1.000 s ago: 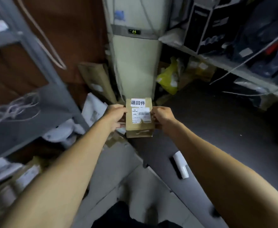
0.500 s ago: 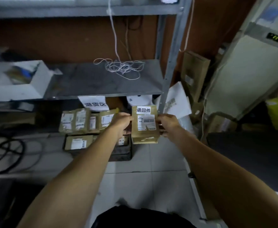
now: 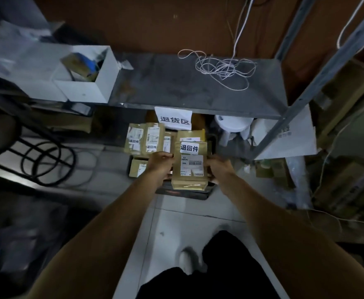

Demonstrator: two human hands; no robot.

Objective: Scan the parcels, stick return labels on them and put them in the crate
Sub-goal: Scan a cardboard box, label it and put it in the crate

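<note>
The step in hand looks like the last of the three: a parcel that already wears its return label is being carried to the crate.

Going left to right, well to the left of the fingers a few labelled parcels (image 3: 143, 138) stand on edge in the back of the dark crate (image 3: 185, 194), which sits on the floor under the grey shelf (image 3: 198, 83); another lies flat just below them. Next comes the left hand (image 3: 160, 161), its fingers curled round the left edge of the held parcel (image 3: 190, 166). The parcel sits between the two sets of fingers, held above the right part of the crate, apparently not yet resting in it. It is a brown box, upright with its face turned to the camera. Its long axis runs from near to far in the view, the white return label (image 3: 189, 148) at the far, upper end and the barcode label (image 3: 192, 166) below it, that label's print running sideways. On the right, the right hand (image 3: 218, 169) grips the other edge, fingers wrapped behind the box.

The next move, as I judge it, calls for lowering the box into the free space just right of the standing parcels, keeping it upright so that it lines up with them, then loosening both sets of fingers.
</note>
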